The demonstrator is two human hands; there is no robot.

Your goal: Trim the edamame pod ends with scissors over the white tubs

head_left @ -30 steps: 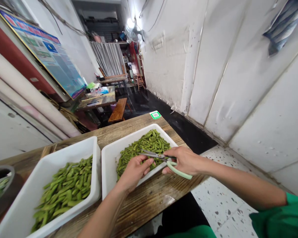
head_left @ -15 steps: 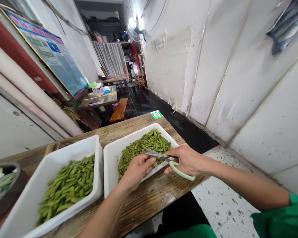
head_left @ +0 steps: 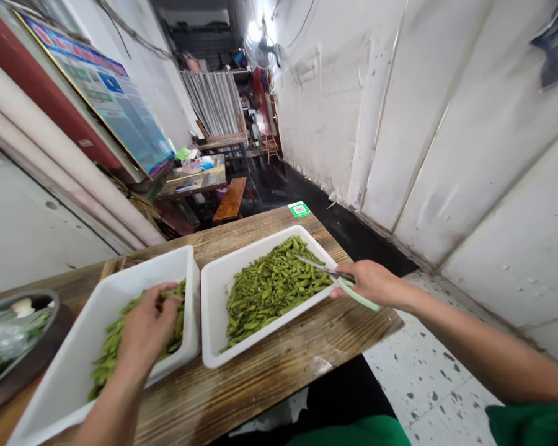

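My left hand (head_left: 149, 325) is over the left white tray (head_left: 194, 310), just above its green edamame pods (head_left: 114, 341). Its thumb and index finger are apart, and I make out nothing between them; the other fingertips are partly hidden. My right hand (head_left: 369, 282) grips scissors (head_left: 358, 296) with pale green handles. Their blades point left over the right-hand white tray (head_left: 209, 316), which holds a heap of edamame pods (head_left: 272, 282). The right wrist is beyond that tray's right edge.
Both trays stand on a wooden table (head_left: 260, 384). A dark-rimmed bowl with vegetables and plastic (head_left: 18, 337) is at the far left. A green QR-code card (head_left: 299, 209) lies at the table's back corner. Farther off are a bench (head_left: 231, 198) and another table (head_left: 204, 179).
My left hand has moved left from the scissor blades at the right tray to the pods in the left tray. My right hand, with the scissors, has shifted slightly right and up.
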